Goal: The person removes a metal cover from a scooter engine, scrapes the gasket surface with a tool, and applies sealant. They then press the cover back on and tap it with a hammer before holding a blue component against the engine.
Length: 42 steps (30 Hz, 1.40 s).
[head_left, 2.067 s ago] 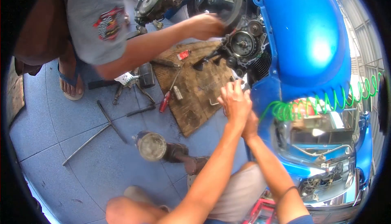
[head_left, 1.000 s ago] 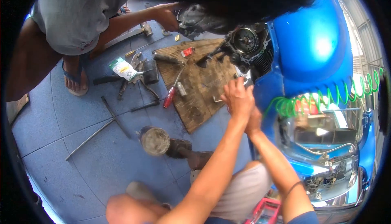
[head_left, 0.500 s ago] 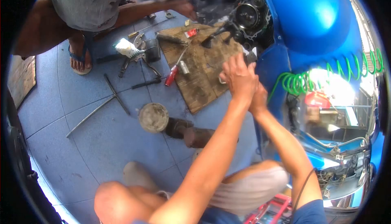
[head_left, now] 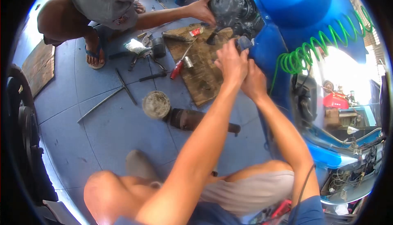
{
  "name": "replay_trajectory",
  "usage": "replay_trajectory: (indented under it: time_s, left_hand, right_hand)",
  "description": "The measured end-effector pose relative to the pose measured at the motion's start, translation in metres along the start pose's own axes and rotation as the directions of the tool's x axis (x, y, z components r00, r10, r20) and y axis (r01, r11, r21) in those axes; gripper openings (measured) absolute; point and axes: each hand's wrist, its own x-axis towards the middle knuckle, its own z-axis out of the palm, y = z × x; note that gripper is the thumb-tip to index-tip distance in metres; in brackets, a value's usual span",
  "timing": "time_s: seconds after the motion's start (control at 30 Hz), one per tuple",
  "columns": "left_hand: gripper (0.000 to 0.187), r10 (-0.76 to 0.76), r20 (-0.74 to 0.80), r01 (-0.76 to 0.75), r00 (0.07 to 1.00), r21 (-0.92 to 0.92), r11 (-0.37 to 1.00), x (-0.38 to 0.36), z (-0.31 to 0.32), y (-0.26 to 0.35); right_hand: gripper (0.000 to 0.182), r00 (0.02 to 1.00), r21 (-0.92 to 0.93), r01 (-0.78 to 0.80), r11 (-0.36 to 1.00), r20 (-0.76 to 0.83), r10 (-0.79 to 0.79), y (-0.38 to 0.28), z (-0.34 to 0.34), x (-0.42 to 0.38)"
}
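floor (head_left: pixel 98 131): blue-grey tiles, with visible joints
light: strong daylight from the right
wooden board (head_left: pixel 39 67): lies at left

On the floor (head_left: pixel 114 139) lie one wooden board (head_left: pixel 200 65), one red-handled screwdriver (head_left: pixel 177 68), one cross wrench (head_left: pixel 118 92) and one round can (head_left: pixel 156 104), with one green coiled hose (head_left: pixel 315 49) above.

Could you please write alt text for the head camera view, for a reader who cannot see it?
The person's left hand and right hand work close together at the lower edge of a blue motorcycle. A co-worker's hand rests on its engine. Tools lie on a wooden board.
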Motion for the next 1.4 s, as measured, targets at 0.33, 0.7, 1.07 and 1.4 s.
replay_trajectory:
  time_s: [0.33, 0.7, 1.07, 1.4]
  left_hand:
    - [0.057, 0.043, 0.003, -0.043, 0.999, 0.085, 0.995, 0.004, -0.002, -0.005]
    - [0.056, 0.024, 0.014, -0.025, 1.0, 0.062, 0.998, 0.004, -0.003, -0.006]
    - [0.058, 0.024, 0.006, -0.024, 1.0, 0.063, 0.998, 0.001, -0.004, -0.004]
    - [0.057, 0.017, 0.011, -0.017, 1.0, 0.053, 0.998, 0.0, -0.006, -0.003]
  right_hand:
    - [0.032, 0.996, 0.037, 0.091, 0.995, -0.011, -0.09, 0.01, 0.001, -0.008]
    - [0.037, 0.997, 0.022, 0.071, 0.997, 0.021, -0.071, 0.014, 0.005, -0.008]
    - [0.037, 0.996, 0.03, 0.084, 0.996, 0.015, -0.084, 0.016, 0.006, -0.007]
    - [0.036, 0.998, 0.04, 0.057, 0.998, 0.029, -0.058, 0.016, 0.006, -0.007]
